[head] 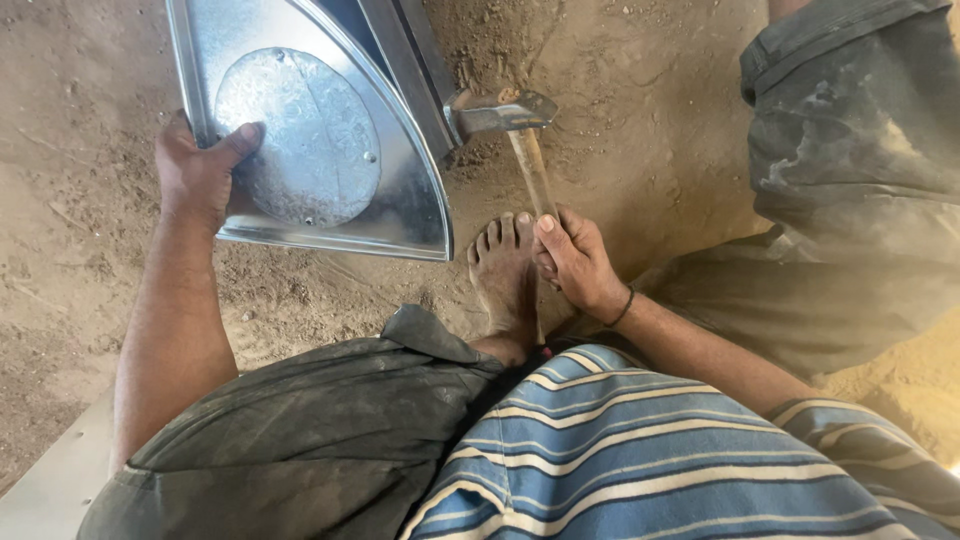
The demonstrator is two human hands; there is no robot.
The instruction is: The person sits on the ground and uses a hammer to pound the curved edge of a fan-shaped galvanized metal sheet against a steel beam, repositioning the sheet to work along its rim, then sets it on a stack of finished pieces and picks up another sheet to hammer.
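Observation:
A shiny galvanised sheet-metal piece [400, 190] with a curved edge and a round disc [300, 135] fixed to its face rests on the sandy ground. My left hand [200, 175] grips its left edge, thumb laid on the disc. My right hand [575, 260] holds the wooden handle of a hammer [505, 115]. The hammer's steel head touches the right rim of the metal piece. My bare foot [503, 270] lies just left of the right hand.
Dusty sand [620, 110] covers the ground all around. My bent legs in grey-green trousers [850, 200] fill the right side and the bottom. A flat pale metal sheet [55, 490] lies at the lower left corner.

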